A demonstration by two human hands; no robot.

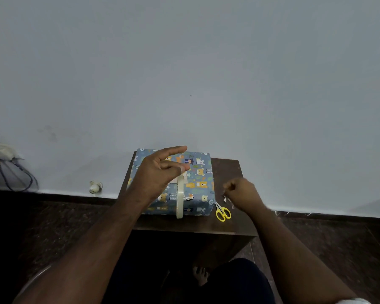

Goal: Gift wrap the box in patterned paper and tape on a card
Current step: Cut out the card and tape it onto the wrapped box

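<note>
Filling the upper part of the view, a pale grey wall (pixel 184 62) meets a dark floor (pixel 42 216) along a light skirting line. A small dark brown table (pixel 228 224) stands against that wall, and on its left part sits the box (pixel 198 185), already covered in blue paper printed with bears and other small animals, its near side facing the person. The left hand (pixel 160 172) hovers over the top of the box with the forefinger stretched out above and the thumb and another finger brought together at their tips; whether they pinch the end of the tape cannot be told. A roll of clear tape (pixel 180 198) stands on edge in front of the box's near face, just below that hand, and whether it hangs from the fingers or leans on the box cannot be told either. Behind the roll a pale patch (pixel 185 177) shows on the paper, mostly hidden. The right hand (pixel 239 190) is blurred and curled into a loose fist above the table to the right of the box, with small pale scraps (pixel 225 198) at its fingertips. Yellow-handled scissors (pixel 222 212) lie on the table just beside the box's near right corner. Far left, a pale bag with dark cord handles (pixel 9 163) leans by the wall, and a small white object (pixel 94 187) lies at the skirting.
</note>
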